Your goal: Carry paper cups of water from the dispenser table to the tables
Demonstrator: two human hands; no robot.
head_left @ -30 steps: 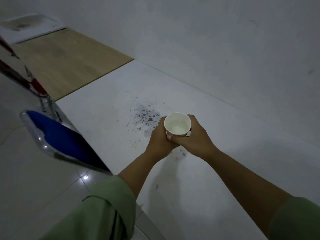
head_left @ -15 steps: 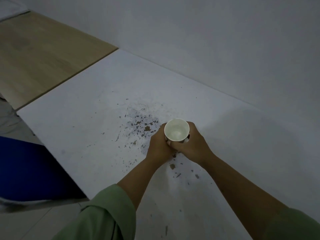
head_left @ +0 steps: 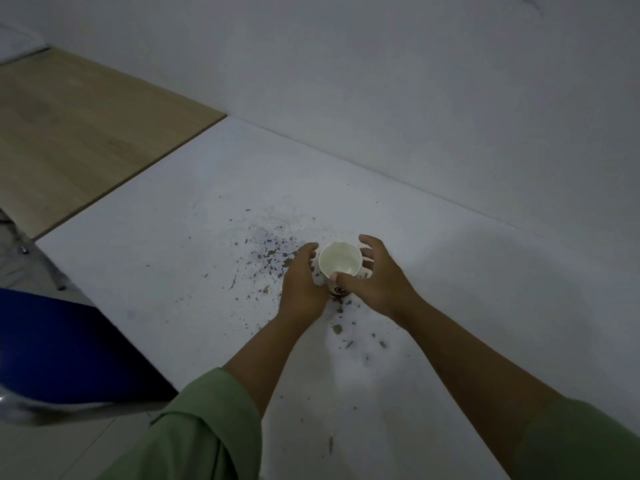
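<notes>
A white paper cup (head_left: 339,261) with water in it stands upright on the white table (head_left: 166,216), in a patch of chipped, speckled paint. My left hand (head_left: 301,285) is cupped against the cup's left side. My right hand (head_left: 377,278) is on its right side, fingers spread and lifted off the wall, with only the thumb near the cup's front. A dark printed mark shows low on the cup between my hands.
A wooden tabletop (head_left: 86,133) adjoins the white table at the far left. A blue chair seat (head_left: 62,344) sits at the table's near left edge. A plain wall (head_left: 415,81) runs along the table's far side.
The cup has come down onto the table. My right hand's fingers have spread away from it, where both hands were wrapped around it before.
</notes>
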